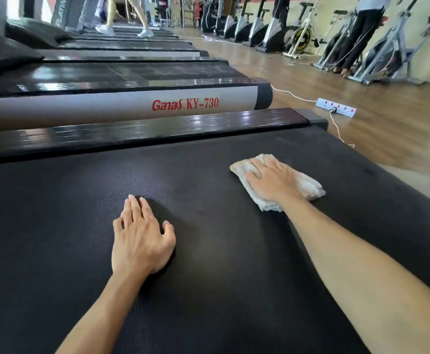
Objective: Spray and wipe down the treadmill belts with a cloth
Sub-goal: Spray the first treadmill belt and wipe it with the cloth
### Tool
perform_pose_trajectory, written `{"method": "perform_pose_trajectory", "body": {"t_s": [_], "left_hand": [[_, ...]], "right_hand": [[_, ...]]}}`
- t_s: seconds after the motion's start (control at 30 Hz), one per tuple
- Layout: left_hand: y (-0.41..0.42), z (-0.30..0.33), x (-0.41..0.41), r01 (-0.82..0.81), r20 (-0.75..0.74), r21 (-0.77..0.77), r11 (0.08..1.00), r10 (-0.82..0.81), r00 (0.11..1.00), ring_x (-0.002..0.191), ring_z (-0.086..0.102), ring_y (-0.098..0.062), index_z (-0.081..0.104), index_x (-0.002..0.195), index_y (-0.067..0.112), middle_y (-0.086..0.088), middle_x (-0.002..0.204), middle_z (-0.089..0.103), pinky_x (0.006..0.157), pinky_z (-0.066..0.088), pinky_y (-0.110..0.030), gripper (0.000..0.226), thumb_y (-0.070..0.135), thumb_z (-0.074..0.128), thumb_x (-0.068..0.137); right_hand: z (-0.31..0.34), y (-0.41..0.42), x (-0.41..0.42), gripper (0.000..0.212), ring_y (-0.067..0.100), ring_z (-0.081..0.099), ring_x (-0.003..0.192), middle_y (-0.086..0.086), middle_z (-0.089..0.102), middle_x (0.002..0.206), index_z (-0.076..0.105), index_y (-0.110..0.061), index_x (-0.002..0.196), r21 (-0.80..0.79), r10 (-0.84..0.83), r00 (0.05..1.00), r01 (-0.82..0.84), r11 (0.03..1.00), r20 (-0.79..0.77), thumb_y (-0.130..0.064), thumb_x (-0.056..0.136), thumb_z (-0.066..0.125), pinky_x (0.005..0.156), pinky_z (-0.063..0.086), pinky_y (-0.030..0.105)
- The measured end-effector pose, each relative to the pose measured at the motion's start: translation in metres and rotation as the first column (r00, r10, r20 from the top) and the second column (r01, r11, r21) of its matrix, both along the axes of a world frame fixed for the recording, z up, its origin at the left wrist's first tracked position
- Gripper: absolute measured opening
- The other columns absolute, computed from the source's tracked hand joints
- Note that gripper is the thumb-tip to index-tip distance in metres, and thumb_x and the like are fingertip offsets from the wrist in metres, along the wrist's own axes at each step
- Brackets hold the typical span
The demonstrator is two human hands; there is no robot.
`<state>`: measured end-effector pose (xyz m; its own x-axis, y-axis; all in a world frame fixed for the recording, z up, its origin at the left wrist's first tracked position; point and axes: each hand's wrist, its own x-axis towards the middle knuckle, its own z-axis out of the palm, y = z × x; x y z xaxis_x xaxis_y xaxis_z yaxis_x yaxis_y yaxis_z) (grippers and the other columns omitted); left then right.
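Observation:
A wide black ribbed treadmill belt [208, 277] fills the lower part of the head view. My right hand [272, 180] lies flat on a folded white cloth [308, 186] near the belt's far right end and presses it onto the belt. My left hand [139, 238] rests palm down on the bare belt nearer to me, fingers straight, holding nothing. No spray bottle is in view.
A glossy black side rail [157, 131] borders the belt's far side. Beyond it a row of treadmills [132, 75] runs back, one with a person walking [127, 19]. A white power strip [336, 107] and cable lie on the wooden floor. Exercise bikes [298, 34] and a standing person [364, 31] line the wall.

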<state>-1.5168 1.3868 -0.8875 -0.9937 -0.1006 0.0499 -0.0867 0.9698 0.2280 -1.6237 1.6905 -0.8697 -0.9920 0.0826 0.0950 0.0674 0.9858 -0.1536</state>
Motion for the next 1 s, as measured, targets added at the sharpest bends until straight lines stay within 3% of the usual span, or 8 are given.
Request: {"method": "perform_pose_trajectory", "body": {"t_s": [0.23, 0.33, 0.47, 0.57, 0.67, 0.77, 0.9, 1.0], "left_hand": [[-0.001, 0.001, 0.001, 0.004, 0.007, 0.009, 1.0, -0.004, 1.0, 0.157, -0.003, -0.026, 0.006, 0.16, -0.001, -0.02, 0.169, -0.002, 0.124, 0.009, -0.045, 0.076, 0.042, 0.029, 0.101], [-0.001, 0.0, 0.002, 0.001, -0.003, -0.001, 1.0, -0.001, 1.0, 0.157, -0.003, -0.026, 0.006, 0.16, 0.0, -0.02, 0.169, -0.002, 0.124, 0.009, -0.044, 0.076, 0.043, 0.028, 0.101], [0.0, -0.002, 0.001, -0.009, -0.009, -0.004, 1.0, 0.009, 1.0, 0.157, -0.002, -0.026, 0.006, 0.16, 0.001, -0.019, 0.169, -0.002, 0.124, 0.009, -0.044, 0.076, 0.043, 0.027, 0.101], [0.0, -0.002, -0.001, -0.008, -0.002, -0.016, 1.0, 0.008, 1.0, 0.157, -0.002, -0.025, 0.007, 0.161, 0.001, -0.018, 0.169, -0.002, 0.124, 0.01, -0.044, 0.075, 0.043, 0.026, 0.101], [-0.002, -0.003, -0.001, -0.007, 0.007, -0.028, 1.0, 0.007, 1.0, 0.157, -0.002, -0.025, 0.007, 0.161, 0.001, -0.018, 0.169, -0.001, 0.123, 0.01, -0.045, 0.075, 0.043, 0.027, 0.101], [-0.002, -0.002, -0.002, -0.004, 0.005, -0.02, 1.0, 0.004, 1.0, 0.157, -0.002, -0.025, 0.008, 0.161, 0.002, -0.017, 0.169, -0.001, 0.123, 0.011, -0.045, 0.075, 0.043, 0.028, 0.101], [-0.002, -0.004, -0.004, -0.007, 0.005, -0.02, 1.0, 0.007, 1.0, 0.157, -0.003, -0.024, 0.008, 0.161, 0.002, -0.016, 0.17, -0.001, 0.123, 0.01, -0.046, 0.076, 0.044, 0.028, 0.101], [-0.001, -0.007, -0.004, -0.013, -0.008, -0.03, 0.999, 0.012, 1.0, 0.157, -0.002, -0.024, 0.008, 0.161, 0.002, -0.017, 0.17, -0.001, 0.123, 0.011, -0.045, 0.076, 0.044, 0.028, 0.101]], "right_hand": [[-0.003, -0.015, 0.097, 0.057, 0.007, 0.017, 0.153, -0.014, 0.021, 0.167, 0.038, -0.04, 0.154, -0.064, 0.396, 0.918, -0.393, 0.917, 0.031, -0.051, 0.099, 0.033, 0.126, 0.014, 0.036], [-0.005, 0.033, 0.111, 0.051, 0.0, 0.023, 0.146, -0.026, 0.028, 0.155, 0.039, -0.049, 0.147, -0.078, 0.28, 0.96, -0.278, 0.957, 0.016, -0.056, 0.097, 0.033, 0.124, 0.02, 0.035], [0.0, 0.05, 0.046, 0.032, 0.015, 0.04, 0.121, -0.011, 0.048, 0.125, 0.042, -0.034, 0.108, 0.014, 0.053, 0.999, -0.053, 0.998, -0.006, -0.053, 0.092, 0.022, 0.108, 0.036, 0.039], [0.002, 0.016, 0.009, 0.045, 0.022, 0.043, 0.127, -0.003, 0.051, 0.139, 0.054, -0.029, 0.125, 0.004, 0.016, 0.999, -0.016, 1.0, -0.042, -0.048, 0.096, 0.026, 0.109, 0.035, 0.042], [0.002, -0.019, 0.028, 0.053, 0.022, 0.033, 0.146, -0.003, 0.038, 0.157, 0.046, -0.033, 0.15, -0.001, 0.238, 0.971, -0.238, 0.971, 0.001, -0.046, 0.101, 0.031, 0.118, 0.026, 0.041], [0.0, -0.004, 0.073, 0.054, 0.012, 0.022, 0.152, -0.011, 0.029, 0.163, 0.044, -0.035, 0.152, -0.05, 0.393, 0.919, -0.392, 0.919, 0.02, -0.047, 0.099, 0.037, 0.124, 0.018, 0.035], [-0.003, 0.059, 0.068, 0.04, 0.017, 0.044, 0.129, -0.01, 0.044, 0.132, 0.049, -0.039, 0.127, -0.045, 0.189, 0.982, -0.189, 0.981, -0.009, -0.051, 0.094, 0.032, 0.107, 0.036, 0.039], [0.003, 0.059, 0.011, 0.039, 0.021, 0.046, 0.126, -0.005, 0.049, 0.129, 0.052, -0.03, 0.124, 0.021, 0.008, 1.0, -0.008, 1.0, -0.004, -0.047, 0.093, 0.035, 0.103, 0.037, 0.04]]}}
